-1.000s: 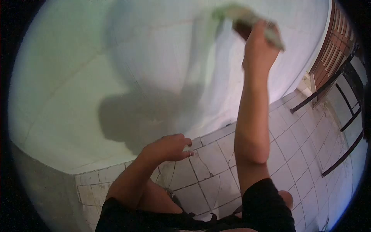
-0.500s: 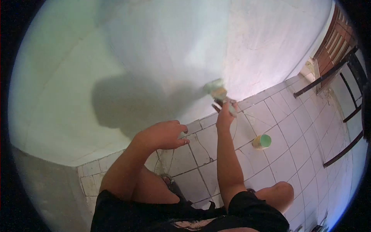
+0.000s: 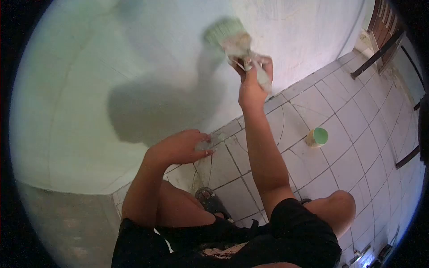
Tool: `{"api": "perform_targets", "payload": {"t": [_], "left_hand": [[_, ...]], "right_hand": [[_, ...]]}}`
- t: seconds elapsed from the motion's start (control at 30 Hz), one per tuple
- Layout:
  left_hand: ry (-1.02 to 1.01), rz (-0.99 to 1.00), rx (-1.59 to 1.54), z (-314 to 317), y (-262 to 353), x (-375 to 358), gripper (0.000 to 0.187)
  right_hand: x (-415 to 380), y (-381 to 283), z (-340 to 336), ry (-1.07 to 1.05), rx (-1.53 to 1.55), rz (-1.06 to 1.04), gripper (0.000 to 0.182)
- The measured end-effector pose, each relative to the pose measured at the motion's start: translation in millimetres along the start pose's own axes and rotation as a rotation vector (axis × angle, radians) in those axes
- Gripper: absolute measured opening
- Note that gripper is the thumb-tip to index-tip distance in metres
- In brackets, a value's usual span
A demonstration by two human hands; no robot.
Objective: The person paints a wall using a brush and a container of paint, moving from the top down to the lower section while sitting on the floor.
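Observation:
My right hand (image 3: 253,85) is wrapped round the handle of a wide paintbrush (image 3: 237,43). Pale green paint coats its bristles, which are at the pale wall (image 3: 156,58), and smears run down the handle. My left hand (image 3: 182,146) hovers near the foot of the wall, its fingers curved and the thumb held apart from them. Nothing clearly shows in that hand. To the right of my right forearm, a small yellowish cup (image 3: 317,137) with a green inside stands on the tiles.
White floor tiles (image 3: 308,167) with dark joints run along the wall. A sandalled foot (image 3: 210,202) is below my left hand. Dark metal bars (image 3: 380,53) and a brown wooden door (image 3: 383,20) are at the right. A grey surface (image 3: 67,223) lies at lower left.
My right hand has moved the paintbrush up the wall and slightly left. My left hand has shifted a little left and up. The view has also moved slightly.

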State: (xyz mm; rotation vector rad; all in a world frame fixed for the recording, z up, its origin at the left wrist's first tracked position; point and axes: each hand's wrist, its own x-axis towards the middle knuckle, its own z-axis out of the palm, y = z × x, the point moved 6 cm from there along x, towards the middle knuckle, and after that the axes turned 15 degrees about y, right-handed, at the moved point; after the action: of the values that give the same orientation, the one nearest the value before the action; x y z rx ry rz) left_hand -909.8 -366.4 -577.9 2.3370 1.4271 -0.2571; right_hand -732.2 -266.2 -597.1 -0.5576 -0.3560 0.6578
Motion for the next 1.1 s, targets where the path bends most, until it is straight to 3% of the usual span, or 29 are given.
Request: {"api": "perform_targets", "payload": {"t": [0.1,0.17,0.3,0.37,0.47,0.57,0.6,0.73,0.83,0.9,0.97,1.03,1.1], "left_hand": [[-0.006,-0.049,0.008,-1,-10,1,0.043],[0.048,-0.017,-0.047,-3,-14,4,0.041],[0.029,-0.032,-0.018,-6,-17,3,0.040],[0.060,-0.066,-0.047,-7,-17,6,0.041],[0.097,-0.002,-0.116,-7,-15,20,0.039],[0.137,-0.038,-0.235,-4,-19,34,0.041],[0.142,-0.044,-0.234,-4,-23,38,0.041],[0.228,0.004,-0.279,-1,-37,54,0.041],[0.278,0.029,-0.337,2,-35,58,0.040],[0.305,0.029,-0.354,-1,-35,61,0.039],[0.275,0.071,-0.305,-3,-35,65,0.036],[0.300,0.072,-0.345,-4,-41,70,0.036],[0.327,0.070,-0.397,-3,-44,71,0.036]], "right_hand": [[5,4,4,-0.092,0.156,-0.028,0.007],[5,58,-42,-0.075,-0.210,-0.139,0.007],[-40,123,-134,0.060,-0.114,0.063,0.008],[-57,158,-184,0.148,-0.180,0.272,0.008],[-68,193,-248,0.277,-0.324,0.374,0.009],[-71,191,-281,0.268,-0.372,0.379,0.011],[-69,209,-306,0.244,-0.464,0.246,0.011],[-70,196,-277,0.224,-0.606,0.281,0.010],[-62,222,-254,0.095,-0.793,0.132,0.008],[-53,196,-216,0.265,-0.430,0.371,0.009],[-45,176,-203,0.260,-0.297,0.403,0.009],[-43,140,-187,0.371,0.046,0.379,0.013],[-43,129,-176,0.320,0.082,0.377,0.015]]}}
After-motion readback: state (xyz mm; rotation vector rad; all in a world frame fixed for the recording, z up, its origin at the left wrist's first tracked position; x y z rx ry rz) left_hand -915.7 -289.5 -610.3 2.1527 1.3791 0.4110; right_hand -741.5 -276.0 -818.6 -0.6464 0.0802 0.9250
